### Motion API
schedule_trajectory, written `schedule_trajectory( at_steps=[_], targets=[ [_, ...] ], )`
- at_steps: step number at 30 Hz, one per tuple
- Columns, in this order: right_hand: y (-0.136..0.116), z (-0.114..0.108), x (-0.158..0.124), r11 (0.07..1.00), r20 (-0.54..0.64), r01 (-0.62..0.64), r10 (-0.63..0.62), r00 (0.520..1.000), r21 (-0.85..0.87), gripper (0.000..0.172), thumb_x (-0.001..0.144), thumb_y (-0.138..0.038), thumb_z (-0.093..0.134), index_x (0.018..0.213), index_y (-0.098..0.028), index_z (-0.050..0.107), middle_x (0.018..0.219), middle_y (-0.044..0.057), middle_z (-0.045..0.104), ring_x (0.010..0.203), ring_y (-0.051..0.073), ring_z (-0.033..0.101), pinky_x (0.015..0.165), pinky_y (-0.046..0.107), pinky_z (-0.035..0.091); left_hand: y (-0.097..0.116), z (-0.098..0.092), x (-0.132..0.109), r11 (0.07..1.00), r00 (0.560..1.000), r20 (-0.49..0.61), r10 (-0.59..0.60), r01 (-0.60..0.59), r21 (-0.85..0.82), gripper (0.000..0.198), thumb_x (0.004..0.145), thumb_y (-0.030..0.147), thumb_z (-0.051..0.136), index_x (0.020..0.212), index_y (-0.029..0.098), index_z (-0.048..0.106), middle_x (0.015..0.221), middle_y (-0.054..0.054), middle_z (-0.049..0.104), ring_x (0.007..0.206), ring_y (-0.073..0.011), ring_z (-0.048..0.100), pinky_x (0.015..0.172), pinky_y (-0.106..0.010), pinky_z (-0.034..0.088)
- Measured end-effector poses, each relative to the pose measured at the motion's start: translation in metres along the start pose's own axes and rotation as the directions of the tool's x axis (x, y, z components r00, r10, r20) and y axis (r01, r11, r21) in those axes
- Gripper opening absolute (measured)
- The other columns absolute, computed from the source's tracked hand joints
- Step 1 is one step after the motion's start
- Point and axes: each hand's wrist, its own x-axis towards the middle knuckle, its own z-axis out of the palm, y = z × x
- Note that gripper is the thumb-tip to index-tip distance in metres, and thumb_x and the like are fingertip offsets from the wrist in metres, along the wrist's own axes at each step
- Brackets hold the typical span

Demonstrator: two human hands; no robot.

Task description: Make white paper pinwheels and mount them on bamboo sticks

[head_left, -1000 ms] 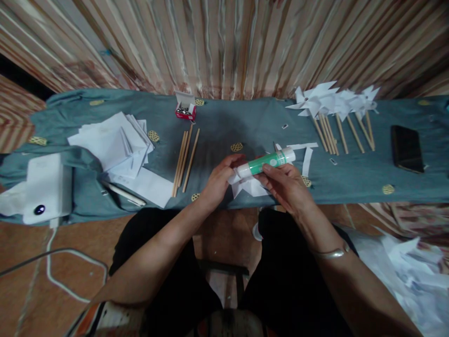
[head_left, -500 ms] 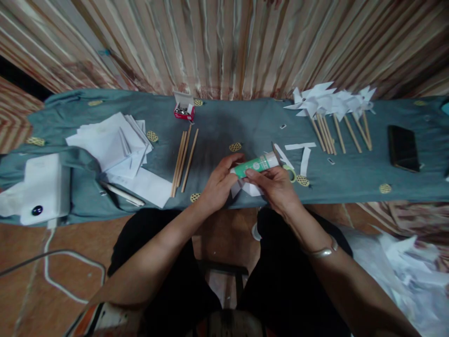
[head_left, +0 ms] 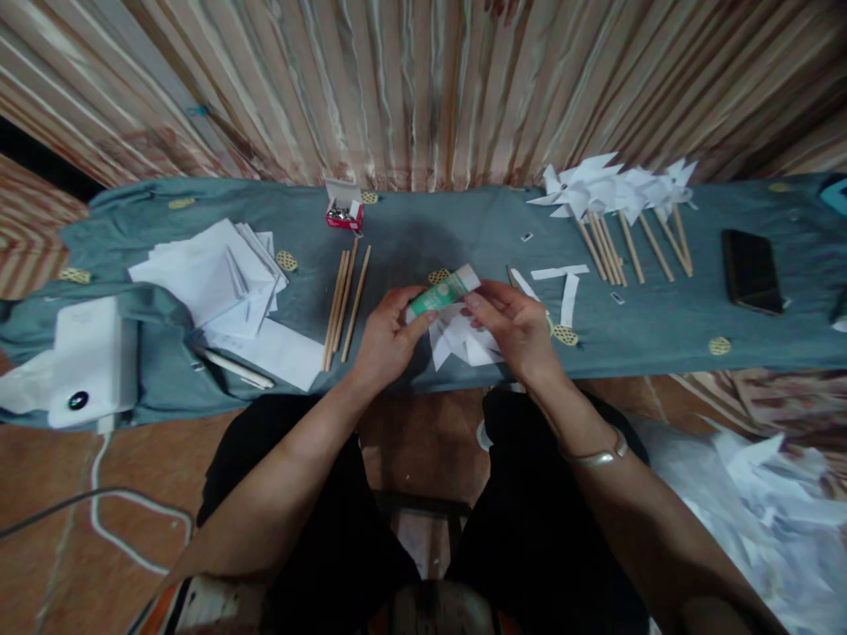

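Note:
My left hand is closed round a green glue stick and holds it slanting, its white end up to the right. My right hand is just beside that white end, thumb and fingers drawn together; what is between them, if anything, I cannot make out. Below both hands lies a white folded-paper pinwheel at the table's near edge, partly covered by the right fingers. Behind the right hand are scissors, mostly hidden, and white paper strips.
Wooden sticks and an open red box of small metal pins lie left of centre. Farther left are paper sheets, a pen and a white device. Finished pinwheels and a phone lie right.
The glue stick has moved left and tilted more, now in my left hand alone. My right hand has come off its body, and more of the paper pinwheel shows.

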Motion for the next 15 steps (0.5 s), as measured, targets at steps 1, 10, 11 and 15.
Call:
schedule_trajectory(
  at_steps=[1, 10, 11, 15],
  targets=[
    [0.001, -0.007, 0.0, 0.998, -0.043, 0.041, -0.043, 0.998, -0.049, 0.037, 0.068, -0.052, 0.083, 0.092, -0.024, 0.074, 0.083, 0.001, 0.076, 0.074, 0.016, 0.068, 0.072, 0.03, 0.056, -0.002, -0.005, 0.002, 0.998, 0.999, -0.037, -0.003, 0.005, 0.068, 0.036, 0.088, 0.039, 0.062, 0.116, 0.016, 0.065, 0.107, -0.008, 0.068, 0.097, -0.0218, 0.064, 0.089, -0.035, 0.051],
    [0.017, -0.043, -0.033, 0.661, 0.212, 0.412, -0.365, 0.907, -0.628, 0.01, 0.083, -0.032, 0.068, 0.083, -0.023, 0.072, 0.136, 0.01, 0.063, 0.125, 0.032, 0.058, 0.108, 0.056, 0.043, -0.005, -0.026, -0.003, 0.771, 0.986, 0.074, 0.15, -0.163, 0.615, 0.043, 0.09, 0.033, 0.061, 0.128, 0.015, 0.059, 0.118, -0.014, 0.068, 0.114, -0.0326, 0.058, 0.101, -0.05, 0.044],
    [0.02, -0.042, -0.036, 0.635, 0.23, 0.426, -0.37, 0.9, -0.645, 0.011, 0.082, -0.033, 0.069, 0.084, -0.023, 0.072, 0.141, 0.011, 0.059, 0.13, 0.033, 0.055, 0.109, 0.057, 0.042, -0.002, -0.024, -0.005, 0.748, 0.978, 0.084, 0.193, -0.202, 0.633, 0.044, 0.09, 0.034, 0.062, 0.13, 0.016, 0.058, 0.123, -0.015, 0.066, 0.118, -0.0339, 0.056, 0.102, -0.052, 0.042],
    [0.031, -0.036, -0.04, 0.575, 0.296, 0.478, -0.384, 0.874, -0.664, 0.014, 0.08, -0.035, 0.075, 0.087, -0.023, 0.07, 0.151, 0.011, 0.049, 0.14, 0.034, 0.045, 0.114, 0.057, 0.038, 0.009, -0.011, -0.014, 0.708, 0.903, 0.261, 0.342, -0.43, 0.561, 0.031, 0.094, 0.028, 0.057, 0.122, 0.019, 0.063, 0.12, -0.012, 0.067, 0.115, -0.0304, 0.056, 0.098, -0.049, 0.045]
  ],
)
